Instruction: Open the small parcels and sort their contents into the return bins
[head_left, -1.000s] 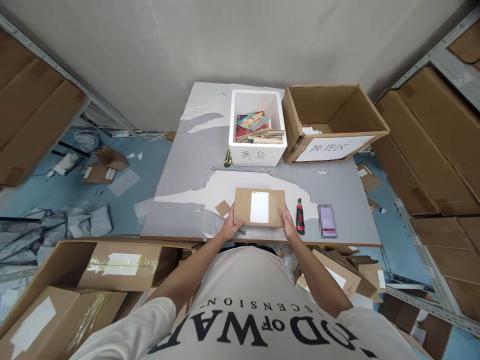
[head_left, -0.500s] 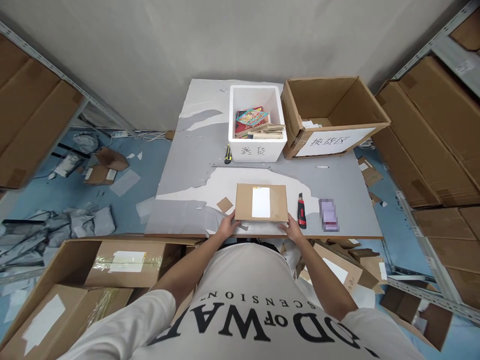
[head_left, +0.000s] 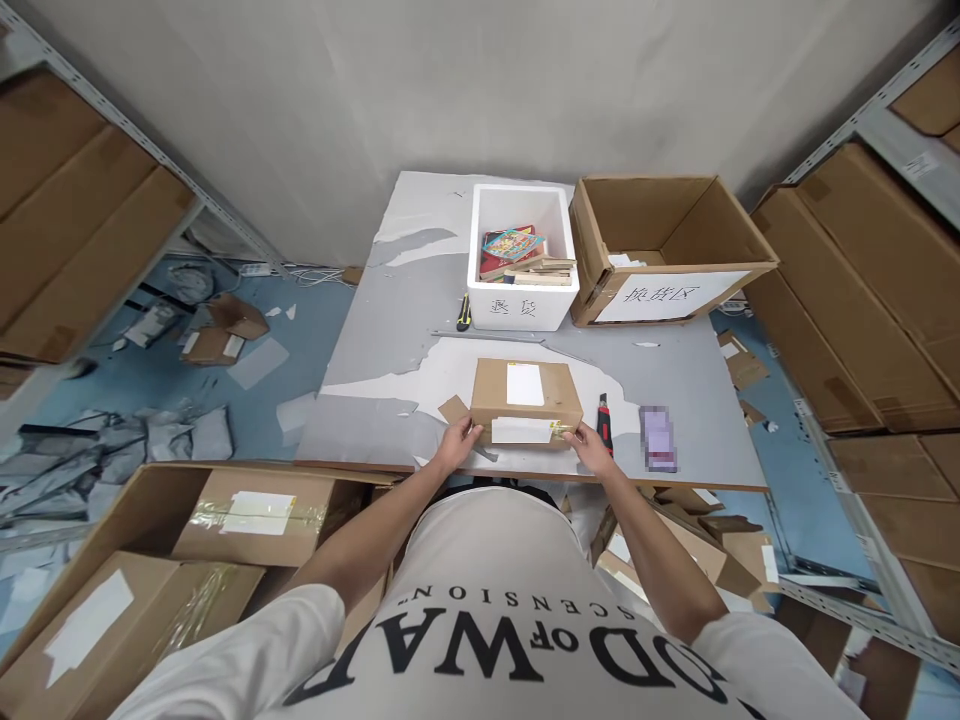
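Observation:
A small cardboard box with white labels on its top and near side is at the front of the table. My left hand grips its near left corner, and my right hand grips the near right corner. Whether the underside touches the table I cannot tell. Just right of the box lies a red and black utility knife, close to my right fingers. A small loose piece of cardboard lies by the left corner. Farther right is a purple item, blurred out.
At the back of the table stand a white foam box holding books and a large open carton. A yellow and black cutter lies beside the foam box. Bottom left, a big carton holds taped parcels. Shelves flank both sides.
The small box has tilted back, so its near side with a label now shows. Both hands have moved with it. The camera view has shifted slightly.

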